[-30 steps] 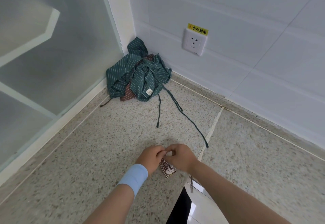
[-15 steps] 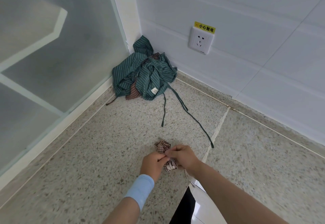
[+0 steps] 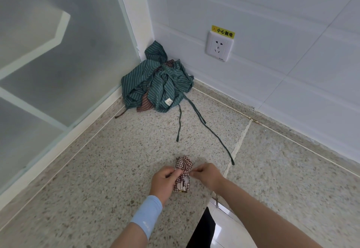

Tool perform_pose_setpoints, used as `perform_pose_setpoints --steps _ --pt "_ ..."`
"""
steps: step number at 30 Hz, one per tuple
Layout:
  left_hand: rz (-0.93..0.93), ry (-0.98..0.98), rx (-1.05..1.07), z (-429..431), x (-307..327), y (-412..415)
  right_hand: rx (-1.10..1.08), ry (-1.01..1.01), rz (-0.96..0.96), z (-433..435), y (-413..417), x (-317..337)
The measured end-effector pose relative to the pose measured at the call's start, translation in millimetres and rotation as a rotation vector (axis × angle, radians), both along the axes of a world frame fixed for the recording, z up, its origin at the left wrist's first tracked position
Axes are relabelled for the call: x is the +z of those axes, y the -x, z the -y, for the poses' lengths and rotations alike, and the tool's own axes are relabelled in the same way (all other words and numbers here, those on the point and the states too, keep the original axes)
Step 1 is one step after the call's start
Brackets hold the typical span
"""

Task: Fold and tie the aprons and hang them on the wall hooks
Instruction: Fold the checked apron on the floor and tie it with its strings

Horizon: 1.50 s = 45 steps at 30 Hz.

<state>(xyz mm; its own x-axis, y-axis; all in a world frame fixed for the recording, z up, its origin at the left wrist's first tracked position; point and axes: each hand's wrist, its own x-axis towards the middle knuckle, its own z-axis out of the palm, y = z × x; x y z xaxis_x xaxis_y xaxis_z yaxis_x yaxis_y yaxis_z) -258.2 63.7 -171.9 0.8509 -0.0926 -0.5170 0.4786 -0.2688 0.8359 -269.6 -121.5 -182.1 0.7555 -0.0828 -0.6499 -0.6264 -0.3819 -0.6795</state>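
Brown-and-white checked apron bundle [image 3: 183, 173], green white-striped apron heap [image 3: 157, 84], pale blue wristband [image 3: 147, 216], speckled grey counter [image 3: 97, 170].

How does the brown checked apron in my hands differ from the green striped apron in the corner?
The brown checked apron is a tight bundle, cinched midway; the green striped apron is a loose crumpled heap. The left hand and right hand pinch the checked one; the green one lies untouched, strings trailing. Both rest on the speckled floor.
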Motion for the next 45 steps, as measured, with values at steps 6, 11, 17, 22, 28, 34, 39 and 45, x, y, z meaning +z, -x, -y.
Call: perform_pose_setpoints --steps 6,11,17,22,28,34,39,45 --pt "0.017 0.051 -0.151 -2 17 9 0.140 0.162 -0.035 -12 -10 -1" --pt "0.011 -0.012 -0.110 -12 8 13 0.203 0.295 -0.027 -17 -15 -3" --pt "0.089 -0.193 -0.087 -15 6 -1 0.535 0.417 0.017 -28 -14 14" --pt "0.250 -0.453 -0.398 -14 -4 -14 0.906 0.380 0.058 -26 -22 52" --pt "0.255 -0.491 -0.684 -5 -14 -25 0.938 0.455 0.344 -26 -49 60" --pt "0.203 -0.210 -0.327 -19 -20 -5 0.506 0.338 0.224 -19 -38 35" --pt "0.055 -0.111 -0.115 -22 -18 8 0.492 0.246 0.118 -28 -6 19" --pt "-0.090 -0.089 -0.135 -16 -10 6 0.284 0.188 0.266 -41 14 18"
